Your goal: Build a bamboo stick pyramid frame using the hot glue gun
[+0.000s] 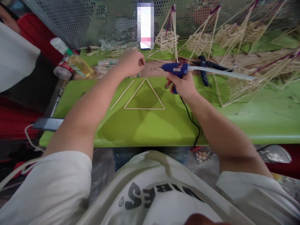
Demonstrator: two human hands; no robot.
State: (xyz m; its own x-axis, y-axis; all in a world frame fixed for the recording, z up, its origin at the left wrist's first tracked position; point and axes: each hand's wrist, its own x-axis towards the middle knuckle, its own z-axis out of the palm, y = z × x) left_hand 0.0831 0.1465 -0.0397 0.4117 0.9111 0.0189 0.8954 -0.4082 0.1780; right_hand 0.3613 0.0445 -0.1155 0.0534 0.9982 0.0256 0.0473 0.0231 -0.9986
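Note:
My right hand [184,84] grips a blue glue gun [175,68], its nozzle pointing left and a long white glue stick [220,72] sticking out of its back. My left hand [133,62] is curled closed above the back edge of the green board; what its fingers hold, if anything, I cannot make out. Between and below the hands, thin wooden sticks form a triangle [144,108] lying flat on the green board [145,131]. One loose wooden stick [122,95] lies left of the triangle, roughly parallel to its left side.
Stick-built frames with purple thread [167,39] stand along the back and right. Black-handled pliers [203,70] lie behind the glue gun. A bottle of yellow liquid [81,65] and a jar [62,72] are at back left. A lit phone screen [145,25] stands against the mesh.

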